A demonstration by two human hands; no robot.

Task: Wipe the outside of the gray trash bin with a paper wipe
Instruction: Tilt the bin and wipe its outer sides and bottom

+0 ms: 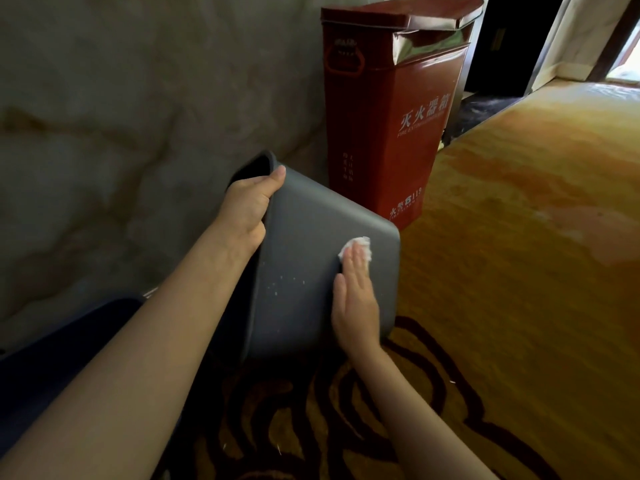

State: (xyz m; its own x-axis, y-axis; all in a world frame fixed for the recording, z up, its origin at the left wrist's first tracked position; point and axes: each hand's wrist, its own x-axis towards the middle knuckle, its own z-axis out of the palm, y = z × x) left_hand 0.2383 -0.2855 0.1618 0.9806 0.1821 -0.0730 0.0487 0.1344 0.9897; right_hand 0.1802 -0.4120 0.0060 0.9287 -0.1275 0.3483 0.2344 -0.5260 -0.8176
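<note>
The gray trash bin (pixel 311 237) is tipped on its side in the middle of the view, its dark opening turned toward the wall at upper left. My left hand (pixel 247 211) grips the bin's rim, thumb over the outside edge. My right hand (pixel 355 299) lies flat on the bin's outer side, fingers together, pressing a crumpled white paper wipe (pixel 360 245) under the fingertips. Only the wipe's far end shows past the fingers. Small white specks dot the bin's side to the left of my right hand.
A tall red fire extinguisher box (pixel 391 109) stands just behind the bin against the marble wall (pixel 121 98). Yellow patterned carpet (pixel 519 237) spreads to the right. A dark blue object (pixel 62 337) sits at lower left. A doorway (pixel 509 43) opens at upper right.
</note>
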